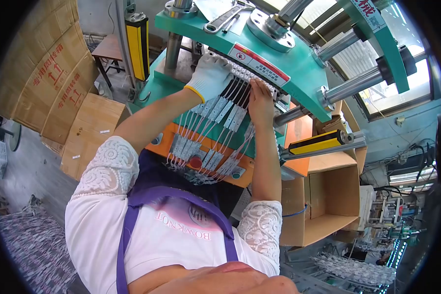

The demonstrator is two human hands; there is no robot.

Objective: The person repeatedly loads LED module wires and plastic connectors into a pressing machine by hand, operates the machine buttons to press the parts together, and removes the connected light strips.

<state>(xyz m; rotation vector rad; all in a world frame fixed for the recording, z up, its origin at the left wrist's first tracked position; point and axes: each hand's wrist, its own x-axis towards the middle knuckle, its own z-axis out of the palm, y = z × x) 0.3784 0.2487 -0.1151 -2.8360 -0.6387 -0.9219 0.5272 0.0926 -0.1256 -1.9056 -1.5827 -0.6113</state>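
My left hand (211, 74), in a white glove with a yellow cuff, lies on the row of small white pieces (240, 71) at the front of the green press. My bare right hand (261, 102) rests at the right end of that row, its fingers stretched out close together. Between both hands, dark and pale wires run down from the row to strings of small whitish modules (221, 109). More linked modules (183, 147) hang over the orange front panel. The fingertips' exact contact is too small to make out.
The press (299, 63) carries a warning label (259, 63) and thick steel posts. On its top lies an adjustable wrench (225, 18). Yellow-black bars (138, 46) flank it. Cardboard boxes (328, 201) stand at right, cardboard sheets (49, 73) at left. Piled module strings (34, 245) lie lower left.
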